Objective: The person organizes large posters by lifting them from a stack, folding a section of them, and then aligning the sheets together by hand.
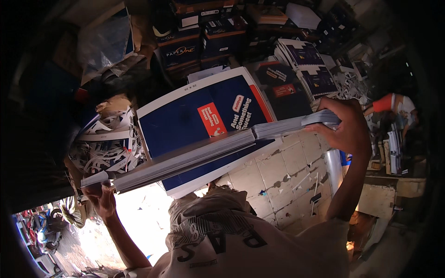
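A thick stack of paper sheets (pixel 194 160) is held edge-on between my two hands, sloping up from left to right. At its lower left end, my left hand (pixel 103 200) is closed around the corner. My right hand (pixel 346 124) grips the other end, thumb on one side and fingers on the other; the stack bends there. Beneath and beyond it lie large dark blue printed sheets (pixel 171 123) with white borders and a red panel. The held stack hides part of them.
Paper trimmings (pixel 109 150) fill a container at the left. Dark boxes (pixel 181 51) are piled at the back, with printed stacks (pixel 315 78) to their right. Scraps lie on the tiled floor (pixel 289 185). Another person (pixel 394 109) bends at the far right. Motorcycles (pixel 44 234) stand at lower left.
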`<state>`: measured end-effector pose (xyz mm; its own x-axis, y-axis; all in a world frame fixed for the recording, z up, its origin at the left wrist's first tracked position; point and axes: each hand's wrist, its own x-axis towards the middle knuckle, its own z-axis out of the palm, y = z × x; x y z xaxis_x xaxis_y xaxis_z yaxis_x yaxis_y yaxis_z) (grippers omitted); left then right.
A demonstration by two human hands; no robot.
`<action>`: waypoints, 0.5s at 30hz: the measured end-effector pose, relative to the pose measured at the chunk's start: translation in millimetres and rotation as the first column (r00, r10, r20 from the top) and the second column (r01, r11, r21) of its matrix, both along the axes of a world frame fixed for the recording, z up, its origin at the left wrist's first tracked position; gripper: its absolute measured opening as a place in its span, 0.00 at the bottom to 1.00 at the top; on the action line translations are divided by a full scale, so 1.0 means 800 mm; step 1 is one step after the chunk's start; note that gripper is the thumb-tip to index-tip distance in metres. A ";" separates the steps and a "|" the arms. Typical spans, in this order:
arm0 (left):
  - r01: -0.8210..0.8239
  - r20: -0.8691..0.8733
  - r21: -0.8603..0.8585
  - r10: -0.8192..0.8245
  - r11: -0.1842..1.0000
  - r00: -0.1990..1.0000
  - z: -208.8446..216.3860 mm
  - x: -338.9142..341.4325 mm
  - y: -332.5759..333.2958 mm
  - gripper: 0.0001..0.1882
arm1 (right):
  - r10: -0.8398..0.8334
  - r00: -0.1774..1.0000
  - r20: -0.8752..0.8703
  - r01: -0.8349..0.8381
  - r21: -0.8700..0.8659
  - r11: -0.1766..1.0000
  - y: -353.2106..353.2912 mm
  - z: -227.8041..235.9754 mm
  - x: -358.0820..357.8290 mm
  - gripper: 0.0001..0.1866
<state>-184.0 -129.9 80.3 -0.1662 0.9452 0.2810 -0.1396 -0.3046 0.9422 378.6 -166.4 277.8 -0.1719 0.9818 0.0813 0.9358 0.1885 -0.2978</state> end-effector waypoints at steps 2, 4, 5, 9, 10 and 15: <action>0.000 0.049 0.005 0.000 1.000 0.999 -0.037 -0.017 0.032 0.29 | -0.006 1.000 0.022 0.006 0.016 1.000 0.008 -0.022 -0.009 0.19; 0.069 -0.085 -0.092 -0.077 0.993 0.993 -0.083 -0.043 0.059 0.29 | -0.095 0.994 0.050 0.098 -0.048 0.994 0.019 -0.054 -0.026 0.18; 0.053 -0.132 -0.218 -0.083 0.975 0.988 -0.098 -0.043 0.068 0.29 | -0.149 0.983 0.108 0.164 -0.147 0.976 0.022 -0.081 -0.027 0.19; 0.212 0.144 -0.180 -0.188 0.961 0.972 -0.111 0.005 0.085 0.23 | -0.253 0.967 0.041 0.255 -0.062 0.965 -0.001 -0.129 0.015 0.18; 0.193 0.100 -0.166 -0.178 0.967 0.979 -0.120 -0.005 0.086 0.22 | -0.284 0.955 -0.081 0.273 -0.120 0.955 -0.005 -0.131 0.026 0.18; 0.187 -0.299 -0.152 -0.226 0.970 0.927 -0.166 0.006 0.088 0.24 | -0.435 0.798 -0.418 0.482 0.009 0.876 -0.060 -0.193 0.114 0.35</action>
